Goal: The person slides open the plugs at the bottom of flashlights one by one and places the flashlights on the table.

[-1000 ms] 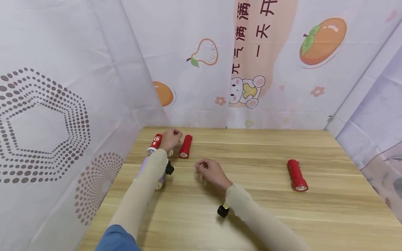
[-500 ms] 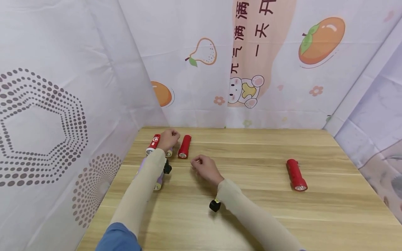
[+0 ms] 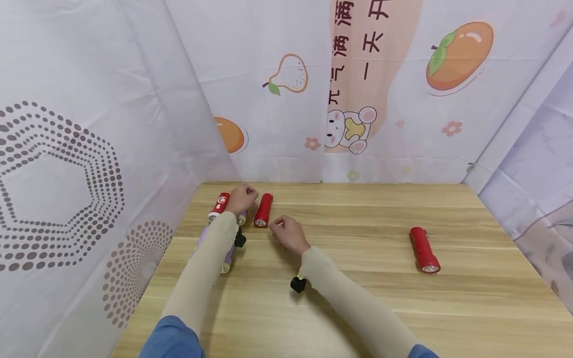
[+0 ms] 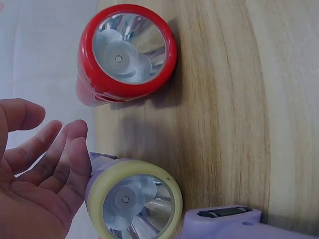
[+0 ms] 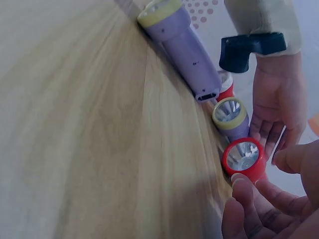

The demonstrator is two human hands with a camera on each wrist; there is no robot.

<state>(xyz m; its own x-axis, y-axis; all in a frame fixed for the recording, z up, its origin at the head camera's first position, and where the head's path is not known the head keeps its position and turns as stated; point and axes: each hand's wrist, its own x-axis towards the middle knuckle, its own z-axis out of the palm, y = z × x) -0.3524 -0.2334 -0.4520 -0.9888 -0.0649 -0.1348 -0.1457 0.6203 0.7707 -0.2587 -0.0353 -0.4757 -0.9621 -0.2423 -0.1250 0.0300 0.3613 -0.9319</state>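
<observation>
My left hand (image 3: pixel 241 199) reaches over a purple flashlight with a pale yellow rim (image 4: pixel 132 204) at the table's back left. In the left wrist view its fingers are loosely bent beside that flashlight, thumb apart, gripping nothing. My right hand (image 3: pixel 290 233) is just in front of a red flashlight (image 3: pixel 263 211). Seen from the right wrist, the right fingers (image 5: pixel 242 191) are loosely bent right at the red lens rim, with the thumb apart. Left of the left hand lies a red flashlight with a white rim (image 3: pixel 219 206). Another purple flashlight (image 5: pixel 187 52) lies nearer, partly hidden by the left forearm.
A further red flashlight (image 3: pixel 424 251) lies alone on the right of the wooden table (image 3: pixel 358 219). White printed curtains (image 3: pixel 250 40) hang behind and along the sides. Each wrist carries a small black camera (image 3: pixel 298 284).
My right hand has moved left and away from me, up to the red flashlight. The left hand stays almost where it was, and the flashlights lie where they were.
</observation>
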